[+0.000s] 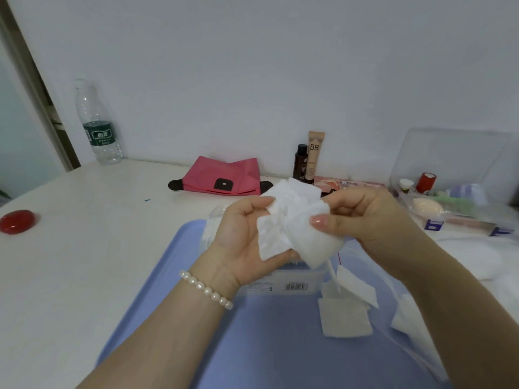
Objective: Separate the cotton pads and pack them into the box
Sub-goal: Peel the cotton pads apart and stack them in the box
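Note:
A bunch of white square cotton pads point(292, 220) is held up above a blue tray point(252, 346). My left hand point(238, 237) cradles the bunch from below and the left, its fingers curled round the pads. From the right, my right hand point(362, 214) pinches the pads, thumb pressed on the front one. Under my hands lies a clear plastic box point(283, 282) with a barcode label, mostly hidden. Loose cotton pads point(346, 313) lie on the tray to the right of the box.
A pink pouch point(222, 176), a dark bottle point(300, 161) and a BB tube point(314, 155) stand near the wall. A water bottle point(97, 124) is far left, a red round object point(17, 221) at the left edge. A clear organiser point(449, 175) with cosmetics is right.

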The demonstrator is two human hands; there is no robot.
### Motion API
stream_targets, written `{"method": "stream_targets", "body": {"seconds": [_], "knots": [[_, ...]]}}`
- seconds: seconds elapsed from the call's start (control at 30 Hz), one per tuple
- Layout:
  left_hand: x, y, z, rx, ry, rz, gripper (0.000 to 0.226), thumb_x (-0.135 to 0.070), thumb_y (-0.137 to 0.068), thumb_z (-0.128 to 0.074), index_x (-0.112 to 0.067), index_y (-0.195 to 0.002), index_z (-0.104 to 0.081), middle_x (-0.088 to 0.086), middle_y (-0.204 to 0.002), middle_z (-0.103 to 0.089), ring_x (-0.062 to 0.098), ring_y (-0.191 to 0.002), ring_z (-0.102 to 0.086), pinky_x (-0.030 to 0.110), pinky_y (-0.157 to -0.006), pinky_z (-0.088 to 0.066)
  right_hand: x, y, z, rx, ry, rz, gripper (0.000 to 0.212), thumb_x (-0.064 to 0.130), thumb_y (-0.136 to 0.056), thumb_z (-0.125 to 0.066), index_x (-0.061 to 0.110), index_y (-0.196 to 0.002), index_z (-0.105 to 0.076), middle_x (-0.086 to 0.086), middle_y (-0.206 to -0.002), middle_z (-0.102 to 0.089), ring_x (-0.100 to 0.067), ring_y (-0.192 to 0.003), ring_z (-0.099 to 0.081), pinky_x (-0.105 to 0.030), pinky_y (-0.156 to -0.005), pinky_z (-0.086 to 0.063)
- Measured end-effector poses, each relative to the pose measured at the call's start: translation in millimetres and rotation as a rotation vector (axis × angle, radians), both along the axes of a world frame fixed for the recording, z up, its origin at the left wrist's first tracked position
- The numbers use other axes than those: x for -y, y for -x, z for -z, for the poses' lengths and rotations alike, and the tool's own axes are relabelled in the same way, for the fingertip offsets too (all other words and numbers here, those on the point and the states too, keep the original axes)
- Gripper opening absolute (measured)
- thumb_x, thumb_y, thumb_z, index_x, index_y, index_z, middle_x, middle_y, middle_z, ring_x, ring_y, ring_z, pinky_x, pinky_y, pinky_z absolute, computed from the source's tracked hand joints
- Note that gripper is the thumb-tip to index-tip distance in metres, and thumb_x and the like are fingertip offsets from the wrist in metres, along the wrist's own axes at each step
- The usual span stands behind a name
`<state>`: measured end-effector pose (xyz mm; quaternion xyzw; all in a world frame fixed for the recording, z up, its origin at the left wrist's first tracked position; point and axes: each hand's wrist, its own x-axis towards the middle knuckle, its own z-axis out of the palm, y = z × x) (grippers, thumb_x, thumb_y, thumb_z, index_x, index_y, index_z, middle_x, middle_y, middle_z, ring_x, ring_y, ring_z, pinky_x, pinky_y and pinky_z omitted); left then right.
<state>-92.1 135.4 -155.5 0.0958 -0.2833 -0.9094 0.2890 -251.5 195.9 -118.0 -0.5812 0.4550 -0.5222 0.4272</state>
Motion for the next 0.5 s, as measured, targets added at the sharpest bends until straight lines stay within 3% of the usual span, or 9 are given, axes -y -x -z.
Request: {"method": "stream_targets", "body": {"seconds": [0.07,0.17,0.27,0.37,0.43,0.5], "knots": [[-2,3,-2,-0.007,-0.002,0.036,0.067,-0.034,-0.088,-0.035,-0.005,-0.147,-0.023,0.009,-0.125,-0.037,0.014,-0.081,-0.045,0.031,-0.092,-0.033,0,-6,3,-0.131,0.092,0.052,0.016,0.005,-0.060,-0.076,0.020,-0.066,-0.075,-0.004,-0.071,-0.072,-0.012,-0.067,-0.064,-0.024,-0.065,-0.055],[-1,5,2,0.026,-0.019,0.056,0.055,-0.037,-0.090,-0.036,-0.002,-0.131,-0.047,0.008,-0.108,-0.051,0.010,-0.081,-0.031,0.025,-0.089,-0.028,1,-11,6,-0.282,0.207,0.105,0.017,-0.002,-0.064,-0.078,0.012,-0.072,-0.073,-0.011,-0.072,-0.069,-0.013,-0.060,-0.056,-0.019,-0.057,-0.048],[-1,3,4,0.061,0.001,0.048,0.046,-0.033,-0.089,-0.037,-0.004,-0.120,-0.053,0.004,-0.097,-0.051,0.007,-0.079,-0.027,0.020,-0.085,-0.017,1,-14,8,-0.333,0.241,0.122,0.016,-0.002,-0.065,-0.078,0.009,-0.074,-0.072,-0.015,-0.076,-0.068,-0.021,-0.060,-0.054,-0.013,-0.051,-0.044],[3,0,6,0.063,-0.050,0.057,0.036,-0.020,-0.080,-0.053,0.003,-0.105,-0.064,0.009,-0.100,-0.048,0.014,-0.088,-0.037,0.027,-0.102,-0.022,-1,-16,8,-0.365,0.237,0.159,0.022,-0.002,-0.066,-0.078,0.018,-0.072,-0.071,-0.001,-0.071,-0.068,-0.005,-0.058,-0.054,-0.011,-0.054,-0.045],[2,-3,5,0.105,-0.015,0.036,0.034,-0.019,-0.080,-0.051,0.004,-0.099,-0.068,0.010,-0.101,-0.049,0.015,-0.090,-0.040,0.033,-0.112,-0.014,-2,-17,5,-0.347,0.209,0.150,0.025,-0.003,-0.066,-0.076,0.021,-0.071,-0.071,0.010,-0.067,-0.068,0.000,-0.059,-0.058,-0.010,-0.059,-0.047],[-2,-3,1,0.127,0.029,0.053,0.038,-0.021,-0.082,-0.049,0.003,-0.109,-0.064,0.006,-0.098,-0.045,0.009,-0.086,-0.038,0.028,-0.104,-0.021,-3,-16,0,-0.278,0.162,0.094,0.025,-0.006,-0.067,-0.074,0.018,-0.073,-0.071,0.011,-0.064,-0.069,0.001,-0.060,-0.062,-0.010,-0.060,-0.049]]}}
